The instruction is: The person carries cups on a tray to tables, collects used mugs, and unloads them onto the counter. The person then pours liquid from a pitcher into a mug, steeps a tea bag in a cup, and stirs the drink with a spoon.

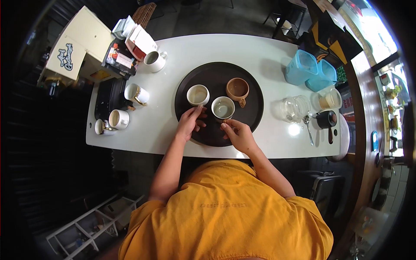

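A round dark tray (242, 125) lies on the white table and bears three cups. My left hand (190, 123) pinches the near side of a pale cup (198, 95), where its handle seems to be. With thumb and fingers, my right hand (238, 135) grips the handle of a second pale cup (223, 108), just right of the first. Both cups stand upright; the fingers hide most of their handles. Behind them is a brown cup (237, 89), its handle pointing toward me, touched by neither hand.
Several white mugs (138, 94) stand at the left beside a cream machine (78, 41). Blue plastic containers (301, 67) are at the back right. Nearer are a clear glass jar (294, 108), a spoon (309, 128) and a black-handled portafilter-like tool (326, 119).
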The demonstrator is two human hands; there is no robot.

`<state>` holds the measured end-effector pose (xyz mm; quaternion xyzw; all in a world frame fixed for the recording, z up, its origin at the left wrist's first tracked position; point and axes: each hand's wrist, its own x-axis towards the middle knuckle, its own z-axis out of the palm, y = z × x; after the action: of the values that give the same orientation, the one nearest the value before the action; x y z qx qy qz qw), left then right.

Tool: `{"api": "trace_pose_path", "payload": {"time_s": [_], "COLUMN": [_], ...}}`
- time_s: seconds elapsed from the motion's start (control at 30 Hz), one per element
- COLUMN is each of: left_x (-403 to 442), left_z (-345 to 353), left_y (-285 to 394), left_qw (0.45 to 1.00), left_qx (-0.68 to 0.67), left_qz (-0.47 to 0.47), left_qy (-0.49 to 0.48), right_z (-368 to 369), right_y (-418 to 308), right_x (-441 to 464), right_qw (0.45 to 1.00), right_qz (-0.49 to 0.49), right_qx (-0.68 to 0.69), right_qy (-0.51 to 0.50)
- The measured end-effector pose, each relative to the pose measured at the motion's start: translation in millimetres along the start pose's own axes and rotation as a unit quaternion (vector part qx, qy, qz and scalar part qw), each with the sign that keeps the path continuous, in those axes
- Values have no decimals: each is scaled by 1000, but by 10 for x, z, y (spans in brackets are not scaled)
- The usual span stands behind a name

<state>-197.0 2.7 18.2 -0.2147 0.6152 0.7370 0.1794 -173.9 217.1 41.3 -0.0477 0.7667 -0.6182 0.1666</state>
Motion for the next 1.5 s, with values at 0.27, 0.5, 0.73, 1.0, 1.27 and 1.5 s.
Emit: {"api": "trace_pose_path", "payload": {"time_s": [0.27, 0.5, 0.73, 1.0, 1.27, 1.5], "left_x": [-253, -706, -1061, -1279, -1334, -1322], "left_z": [-300, -734, -1395, -1929, -2221, -2333], "left_y": [-13, 73, -156, -359, -447, -466], "left_qw": [990, 985, 985, 976, 977, 978], "left_qx": [-138, -155, -101, -100, -114, -119], "left_qz": [9, 57, 70, 57, 48, 39], "left_qy": [29, 49, 120, 182, 174, 167], "right_z": [65, 85, 533, 1320, 1811, 2004], "right_y": [111, -123, -618, -636, -694, -640], "right_x": [15, 158, 719, 1648, 2011, 2284], "right_qw": [999, 999, 997, 986, 985, 983], "right_qz": [14, -17, -65, -87, -44, -51], "right_qx": [49, 46, 25, -85, -99, -95], "right_qy": [-10, 1, -46, -113, -133, -147]}}
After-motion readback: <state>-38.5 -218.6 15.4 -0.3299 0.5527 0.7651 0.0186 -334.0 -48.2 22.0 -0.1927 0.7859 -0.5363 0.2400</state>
